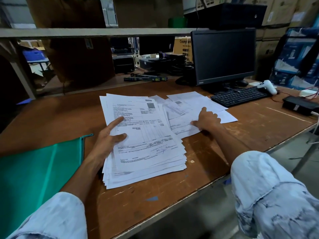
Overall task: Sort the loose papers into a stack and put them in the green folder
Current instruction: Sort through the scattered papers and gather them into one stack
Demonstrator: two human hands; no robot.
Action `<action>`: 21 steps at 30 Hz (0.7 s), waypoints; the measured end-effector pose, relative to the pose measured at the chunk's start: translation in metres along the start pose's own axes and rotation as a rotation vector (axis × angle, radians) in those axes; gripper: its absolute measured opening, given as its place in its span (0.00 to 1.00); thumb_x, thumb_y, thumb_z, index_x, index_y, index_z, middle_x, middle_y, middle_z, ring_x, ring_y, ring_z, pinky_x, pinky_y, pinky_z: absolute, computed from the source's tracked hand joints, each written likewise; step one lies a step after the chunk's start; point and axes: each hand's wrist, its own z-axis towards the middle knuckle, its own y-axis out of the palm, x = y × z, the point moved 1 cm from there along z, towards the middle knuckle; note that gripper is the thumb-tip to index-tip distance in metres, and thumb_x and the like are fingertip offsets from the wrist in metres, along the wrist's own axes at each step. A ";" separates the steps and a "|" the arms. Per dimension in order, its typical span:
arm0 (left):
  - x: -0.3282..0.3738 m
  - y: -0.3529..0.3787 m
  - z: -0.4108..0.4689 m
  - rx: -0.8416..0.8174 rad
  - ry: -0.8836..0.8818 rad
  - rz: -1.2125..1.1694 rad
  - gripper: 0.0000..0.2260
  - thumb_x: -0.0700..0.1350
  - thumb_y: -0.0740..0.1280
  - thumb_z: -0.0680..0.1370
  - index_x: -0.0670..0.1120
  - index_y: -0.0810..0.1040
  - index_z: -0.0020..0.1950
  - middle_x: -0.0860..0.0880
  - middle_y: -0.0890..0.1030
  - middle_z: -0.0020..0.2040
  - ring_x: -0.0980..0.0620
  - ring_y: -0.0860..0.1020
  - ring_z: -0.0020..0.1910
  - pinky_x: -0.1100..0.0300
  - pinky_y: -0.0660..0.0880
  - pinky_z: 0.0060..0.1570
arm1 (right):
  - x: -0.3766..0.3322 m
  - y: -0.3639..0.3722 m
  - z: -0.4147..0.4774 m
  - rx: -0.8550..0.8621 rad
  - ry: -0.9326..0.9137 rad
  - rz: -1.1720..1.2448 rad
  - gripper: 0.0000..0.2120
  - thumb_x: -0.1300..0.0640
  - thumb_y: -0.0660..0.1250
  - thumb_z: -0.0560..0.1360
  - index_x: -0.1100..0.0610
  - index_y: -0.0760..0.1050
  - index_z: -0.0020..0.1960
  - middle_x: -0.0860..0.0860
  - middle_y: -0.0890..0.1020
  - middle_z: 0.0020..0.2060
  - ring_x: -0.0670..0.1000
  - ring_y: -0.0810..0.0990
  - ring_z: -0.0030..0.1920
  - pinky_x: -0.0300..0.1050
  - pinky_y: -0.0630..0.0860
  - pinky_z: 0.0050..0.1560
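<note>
A thick stack of printed papers (148, 140) lies on the brown wooden desk (57, 116), its edges fanned and uneven. My left hand (108, 137) rests on the stack's left side, index finger and thumb stretched flat on the top sheet. To the right, several loose papers (195, 104) lie spread toward the keyboard. My right hand (206, 120) presses down on these loose sheets with its fingers bent. The green folder (36, 169) lies shut at the desk's near left corner, beside my left forearm.
A black monitor (223, 56) and black keyboard (240, 96) stand at the back right, with a white game controller (267, 86) and a black box (300, 105) further right. A shelf with cardboard boxes runs along the back. The desk's front edge (207, 183) slants away to the right.
</note>
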 end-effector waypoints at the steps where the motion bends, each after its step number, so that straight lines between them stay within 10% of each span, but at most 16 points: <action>1: 0.000 -0.001 0.000 0.000 0.004 0.004 0.27 0.30 0.68 0.77 0.51 0.76 0.72 0.51 0.78 0.66 0.53 0.81 0.57 0.62 0.82 0.43 | -0.001 -0.005 0.001 -0.014 -0.002 0.030 0.44 0.46 0.74 0.73 0.59 0.53 0.78 0.61 0.71 0.70 0.63 0.70 0.69 0.59 0.70 0.67; 4: -0.001 0.000 0.001 -0.004 0.018 0.019 0.26 0.30 0.68 0.77 0.50 0.76 0.72 0.50 0.78 0.67 0.54 0.80 0.58 0.63 0.82 0.44 | -0.003 -0.021 -0.001 -0.098 0.010 0.124 0.44 0.58 0.78 0.70 0.58 0.54 0.77 0.60 0.77 0.61 0.59 0.79 0.58 0.52 0.78 0.55; 10: 0.000 0.000 0.000 -0.008 0.006 0.011 0.26 0.30 0.68 0.77 0.50 0.75 0.72 0.50 0.78 0.67 0.49 0.80 0.61 0.58 0.82 0.51 | 0.006 -0.034 0.003 -0.113 -0.051 0.320 0.14 0.59 0.75 0.72 0.63 0.82 0.55 0.58 0.83 0.54 0.55 0.80 0.50 0.48 0.79 0.51; 17: 0.000 0.000 0.000 -0.016 0.010 0.002 0.26 0.29 0.68 0.77 0.49 0.75 0.72 0.52 0.77 0.67 0.52 0.79 0.62 0.61 0.82 0.51 | 0.003 -0.077 -0.008 -0.176 -0.225 0.580 0.15 0.68 0.77 0.68 0.59 0.82 0.54 0.59 0.81 0.51 0.60 0.80 0.51 0.55 0.81 0.49; 21: 0.000 0.000 -0.002 -0.015 -0.006 -0.019 0.26 0.29 0.67 0.77 0.50 0.75 0.72 0.52 0.79 0.65 0.48 0.79 0.63 0.56 0.81 0.54 | 0.004 -0.087 -0.013 -0.010 -0.256 0.671 0.08 0.56 0.75 0.74 0.58 0.83 0.50 0.49 0.83 0.45 0.46 0.79 0.47 0.40 0.74 0.40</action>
